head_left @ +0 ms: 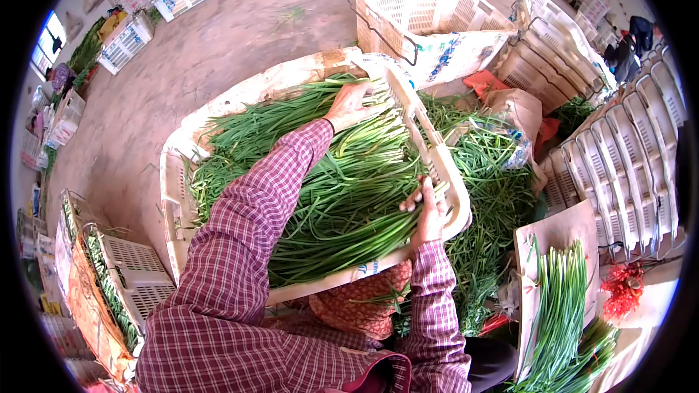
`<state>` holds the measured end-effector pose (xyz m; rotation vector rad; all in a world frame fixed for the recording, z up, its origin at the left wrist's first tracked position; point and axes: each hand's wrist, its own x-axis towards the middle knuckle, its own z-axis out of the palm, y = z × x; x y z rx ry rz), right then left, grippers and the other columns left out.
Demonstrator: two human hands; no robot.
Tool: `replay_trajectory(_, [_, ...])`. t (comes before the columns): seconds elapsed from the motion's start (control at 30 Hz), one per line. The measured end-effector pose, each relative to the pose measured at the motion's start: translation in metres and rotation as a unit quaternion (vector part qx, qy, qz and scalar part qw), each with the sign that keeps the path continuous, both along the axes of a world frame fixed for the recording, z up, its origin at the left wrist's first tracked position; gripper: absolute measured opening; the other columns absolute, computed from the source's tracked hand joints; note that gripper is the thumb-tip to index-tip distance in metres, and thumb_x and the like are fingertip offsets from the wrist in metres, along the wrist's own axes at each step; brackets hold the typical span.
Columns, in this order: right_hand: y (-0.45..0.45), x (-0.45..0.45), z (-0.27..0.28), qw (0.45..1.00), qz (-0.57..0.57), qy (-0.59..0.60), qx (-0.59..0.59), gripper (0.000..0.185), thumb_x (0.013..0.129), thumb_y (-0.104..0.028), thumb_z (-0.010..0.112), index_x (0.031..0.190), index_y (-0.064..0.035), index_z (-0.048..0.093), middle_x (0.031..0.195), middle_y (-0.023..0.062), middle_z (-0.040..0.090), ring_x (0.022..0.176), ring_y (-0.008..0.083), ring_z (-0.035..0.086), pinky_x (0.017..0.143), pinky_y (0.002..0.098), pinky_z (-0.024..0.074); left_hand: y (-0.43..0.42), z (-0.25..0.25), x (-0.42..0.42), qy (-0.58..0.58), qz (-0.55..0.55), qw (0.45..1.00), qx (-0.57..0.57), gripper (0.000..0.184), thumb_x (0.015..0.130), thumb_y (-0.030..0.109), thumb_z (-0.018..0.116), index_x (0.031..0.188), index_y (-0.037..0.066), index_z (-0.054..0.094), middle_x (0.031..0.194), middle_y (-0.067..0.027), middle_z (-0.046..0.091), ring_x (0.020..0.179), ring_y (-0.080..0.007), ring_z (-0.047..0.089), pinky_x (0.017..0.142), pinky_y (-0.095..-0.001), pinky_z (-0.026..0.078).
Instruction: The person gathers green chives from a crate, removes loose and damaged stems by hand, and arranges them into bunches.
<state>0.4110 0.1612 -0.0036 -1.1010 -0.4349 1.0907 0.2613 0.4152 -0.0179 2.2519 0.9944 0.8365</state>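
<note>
A large white plastic crate [169, 188] sits in front of me, filled with long green chives [349, 182], their pale stem ends toward the right side. My left hand [352, 105] reaches to the far part of the crate, its fingers curled over the stem ends of the chives there. At the near right corner, my right hand [428, 211] has its fingers bent round a few pale stem ends. The fingertips of my left hand are partly hidden among the stalks.
Loose greens [488, 211] heap up right of the crate. A board [526, 247] at lower right bears a chive bundle [562, 284], beside red ties [623, 290]. Another white crate [437, 18] stands behind; stacked crates [619, 153] line the right. A greens-filled crate [138, 262] is at left.
</note>
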Motion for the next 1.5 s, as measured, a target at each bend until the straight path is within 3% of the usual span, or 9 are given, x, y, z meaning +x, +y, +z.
replay_trajectory(0.5, [0.106,-0.028,-0.021,0.998,-0.010,-0.018,-0.053,0.023,0.089,-0.029,0.065,0.087,-0.0056,0.063,0.065,0.0007,0.058,0.049,0.0095,0.051,0.042,0.0256,0.0424,-0.011,0.024,-0.003,-0.034,-0.029,0.991,-0.123,0.054,0.077,0.023,0.076,0.119,-0.002,0.053,0.112,-0.0100,0.059,0.107,-0.0176,0.055,0.094,-0.0308,0.045])
replay_trajectory(0.6, [0.112,-0.025,-0.047,0.997,-0.057,-0.028,-0.049,0.025,0.087,-0.029,0.067,0.088,-0.0045,0.063,0.068,0.0037,0.063,0.046,0.0111,0.054,0.041,0.0269,0.0458,-0.005,-0.005,0.010,-0.297,-0.186,0.846,-0.402,0.065,0.073,0.017,0.079,0.124,-0.008,0.048,0.120,-0.0151,0.057,0.106,-0.0214,0.057,0.089,-0.0305,0.051])
replay_trajectory(0.67, [0.113,-0.028,-0.044,0.998,-0.036,-0.006,-0.041,0.024,0.089,-0.028,0.065,0.090,-0.0044,0.061,0.068,0.0037,0.062,0.043,0.0119,0.053,0.039,0.0280,0.0461,-0.003,-0.009,0.014,-0.008,-0.066,0.998,-0.018,0.045,0.071,0.007,0.077,0.110,-0.005,0.059,0.095,-0.0120,0.067,0.087,-0.0190,0.066,0.077,-0.0315,0.054])
replay_trajectory(0.73, [0.119,-0.031,-0.055,0.999,-0.028,-0.007,-0.017,0.023,0.090,-0.027,0.062,0.092,-0.0042,0.059,0.066,0.0029,0.059,0.041,0.0119,0.051,0.037,0.0277,0.0432,0.002,-0.015,0.020,0.145,0.064,0.980,0.119,0.047,0.065,0.020,0.081,0.106,0.002,0.065,0.093,-0.0171,0.068,0.087,-0.0304,0.066,0.077,-0.0374,0.053])
replay_trajectory(1.17, [0.109,-0.028,-0.041,1.000,-0.007,0.000,0.006,0.023,0.088,-0.029,0.066,0.095,-0.0076,0.065,0.072,0.0011,0.062,0.050,0.0096,0.053,0.043,0.0263,0.0453,0.021,-0.028,0.005,0.014,-0.021,0.981,0.193,0.042,0.070,0.017,0.077,0.105,0.001,0.061,0.104,-0.0143,0.058,0.088,-0.0280,0.059,0.077,-0.0367,0.049])
replay_trajectory(1.23, [0.107,-0.028,-0.036,0.996,-0.030,-0.080,0.027,0.020,0.090,-0.026,0.065,0.098,-0.0084,0.063,0.072,-0.0012,0.061,0.051,0.0077,0.053,0.044,0.0232,0.0441,0.001,0.004,-0.012,-0.001,-0.037,0.999,0.034,0.046,0.078,0.024,0.074,0.114,0.000,0.056,0.117,-0.0109,0.056,0.113,-0.0230,0.051,0.100,-0.0346,0.038])
replay_trajectory(1.43, [0.108,-0.044,-0.002,0.994,0.015,-0.050,0.096,0.022,0.095,-0.024,0.058,0.105,-0.0063,0.064,0.074,-0.0041,0.052,0.054,0.0063,0.047,0.047,0.0219,0.0406,-0.033,0.067,-0.057,-0.098,-0.039,0.978,-0.182,0.057,0.082,0.028,0.072,0.125,-0.004,0.051,0.123,-0.0128,0.055,0.117,-0.0197,0.049,0.102,-0.0323,0.036])
replay_trajectory(1.47, [0.111,-0.048,0.006,0.993,0.011,-0.065,0.098,0.024,0.095,-0.025,0.057,0.106,-0.0053,0.065,0.078,-0.0041,0.053,0.058,0.0056,0.046,0.051,0.0207,0.0406,-0.037,0.067,-0.058,-0.143,-0.034,0.968,-0.203,0.059,0.082,0.027,0.073,0.125,-0.005,0.050,0.106,-0.0035,0.059,0.094,-0.0091,0.053,0.081,-0.0233,0.043])
replay_trajectory(1.5, [0.117,-0.052,0.009,0.993,0.013,-0.067,0.099,0.026,0.095,-0.025,0.057,0.108,-0.0041,0.065,0.080,-0.0045,0.053,0.064,0.0043,0.047,0.058,0.0208,0.0413,-0.041,0.074,-0.060,-0.125,-0.027,0.969,-0.213,0.056,0.083,0.027,0.072,0.126,-0.002,0.051,0.119,-0.0094,0.057,0.113,-0.0166,0.050,0.099,-0.0299,0.037])
